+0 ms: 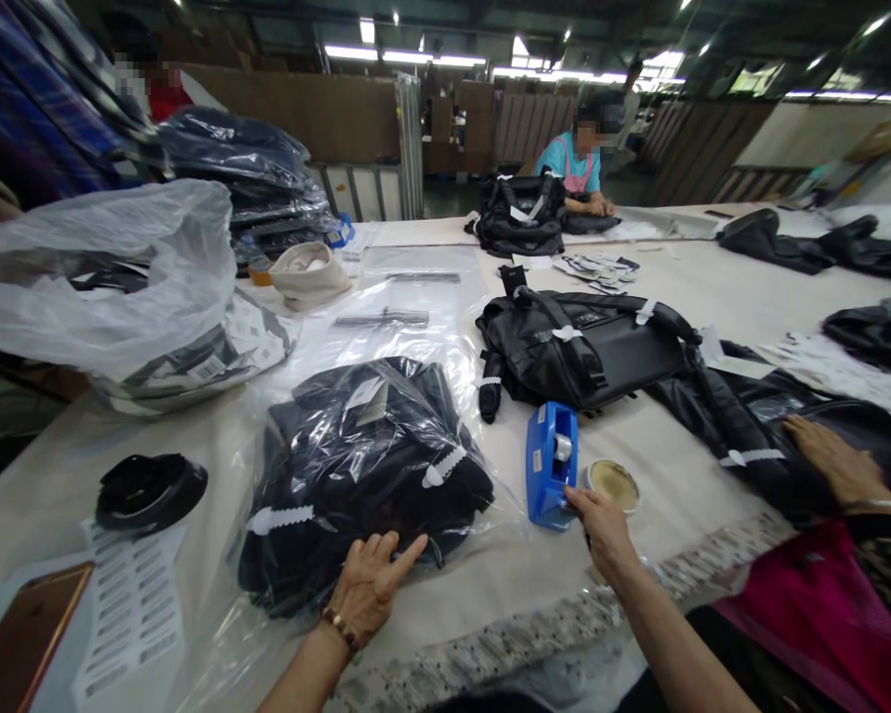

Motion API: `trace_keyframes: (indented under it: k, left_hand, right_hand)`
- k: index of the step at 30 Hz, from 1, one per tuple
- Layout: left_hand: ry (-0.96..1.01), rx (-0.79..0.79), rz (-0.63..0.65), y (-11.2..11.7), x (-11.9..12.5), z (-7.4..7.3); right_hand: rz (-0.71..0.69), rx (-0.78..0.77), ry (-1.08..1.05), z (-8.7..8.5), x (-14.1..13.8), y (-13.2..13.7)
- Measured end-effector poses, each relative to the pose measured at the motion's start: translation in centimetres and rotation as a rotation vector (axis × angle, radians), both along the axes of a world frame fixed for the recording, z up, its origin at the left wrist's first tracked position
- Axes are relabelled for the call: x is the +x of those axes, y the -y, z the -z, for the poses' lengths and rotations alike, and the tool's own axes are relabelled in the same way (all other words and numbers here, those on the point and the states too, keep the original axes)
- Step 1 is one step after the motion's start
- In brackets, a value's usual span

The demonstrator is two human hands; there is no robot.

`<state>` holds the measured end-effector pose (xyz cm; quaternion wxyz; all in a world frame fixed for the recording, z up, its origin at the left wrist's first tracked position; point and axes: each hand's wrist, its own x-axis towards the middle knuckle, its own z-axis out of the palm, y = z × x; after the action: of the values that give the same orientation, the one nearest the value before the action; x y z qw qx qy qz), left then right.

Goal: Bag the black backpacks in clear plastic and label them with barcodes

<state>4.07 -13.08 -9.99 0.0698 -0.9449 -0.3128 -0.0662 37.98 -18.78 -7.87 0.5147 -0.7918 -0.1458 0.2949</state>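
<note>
Labels (pixel 538 460), illegible, on blue tape dispenser (pixel 544 487)

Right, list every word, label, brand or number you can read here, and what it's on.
No text is readable.
Label sheet: rows of print, too small.
Blue tape dispenser: stickers, too blurred.
Tag on the wrapped black bag: too blurred.
Printed bands on the flat clear plastic: too small.
Scattered cards: too blurred.

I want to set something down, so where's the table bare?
Widest: tabletop between the loose tags and far-right black bags. Smaller: between the round container and the black bag under a neighbour's hand. Crowded: the near middle, with the wrapped bag at your left hand and tape dispenser at your right hand.
</note>
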Motion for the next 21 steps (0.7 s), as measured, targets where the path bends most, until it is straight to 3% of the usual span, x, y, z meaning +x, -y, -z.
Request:
trace_keyframes:
  k: [3,7,12,17,21]
  left_hand:
    - [0.019,0.005,-0.003,0.0,0.0,0.0]
    - [0.027,0.007,0.009,-0.1,-0.1,0.1]
    - [0.005,-0.011,0.009,-0.1,-0.1,0.4]
    - [-0.066,-0.091,-0.022,0.0,0.0,0.3]
    - [-0.084,-0.158,-0.050,0.1,0.3,0.1]
  right_hand:
    - [0.015,0.048,-0.021,-0.5,-0.1,0.4]
    - [0.024,0.095,0.062,-1.2,-1.9,3.7]
    - [0.005,-0.014,-0.116,0.7,-4.2,6.8]
    - [-0.052,-0.110,-0.144,2.9,-2.6,5.9]
    - [-0.114,-0.239,0.031,2.5,-1.1,7.2]
